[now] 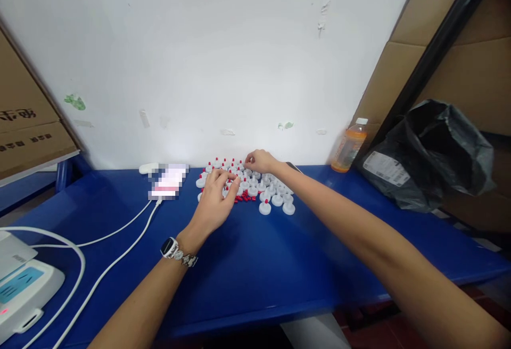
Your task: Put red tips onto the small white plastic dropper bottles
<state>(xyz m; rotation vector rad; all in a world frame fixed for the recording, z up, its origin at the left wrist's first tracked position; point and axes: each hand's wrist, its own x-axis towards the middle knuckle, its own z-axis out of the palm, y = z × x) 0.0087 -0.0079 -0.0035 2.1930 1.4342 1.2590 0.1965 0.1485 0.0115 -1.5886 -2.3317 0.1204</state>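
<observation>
Many white round nozzle caps (277,200) stand grouped on the blue table by the wall, several of them topped with small red tips (266,201). Loose red tips (246,198) lie in a small pile among them. At the left of the group, my left hand (215,197) curves over the caps, thumb and index fingertips close together; whatever is between them is hidden. My right hand (261,161) reaches to the back of the group with its fingers pinched over the caps. What it grips is too small to make out.
A phone (170,181) on a white cable lies left, near a white power strip (27,290). At the right stand an orange drink bottle (349,146) and a dark plastic bag (427,152). Cardboard boxes (32,109) flank the blue table (255,264); a wall closes the back.
</observation>
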